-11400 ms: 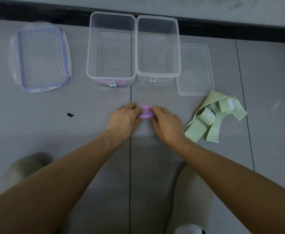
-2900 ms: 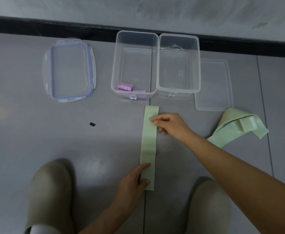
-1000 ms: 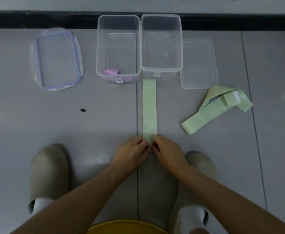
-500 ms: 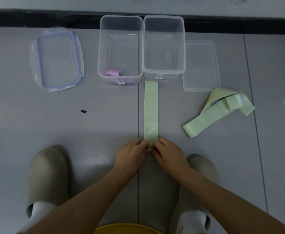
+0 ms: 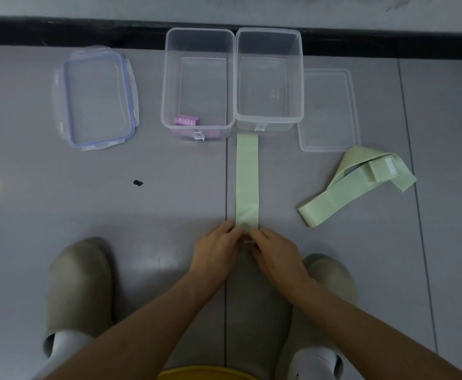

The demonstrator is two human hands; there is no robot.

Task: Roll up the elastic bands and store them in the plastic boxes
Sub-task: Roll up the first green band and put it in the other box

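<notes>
Green band (image 5: 247,182): flat on the floor (image 5: 169,209), far end by the empty box (image 5: 268,122).
Grip: left hand (image 5: 216,250) and right hand (image 5: 277,255) pinch its near end.
Rolling: we want tight turns, square edges.

Green band (image 5: 247,182) flat before two boxes (image 5: 268,124); pink rolls (image 5: 186,121) in left.

boxes (image 5: 198,83): clear glossy plastic | lids (image 5: 329,111): clear plastic | green band (image 5: 247,182): matt, smooth elastic | floor (image 5: 59,201): grey, smooth, slight sheen
</notes>
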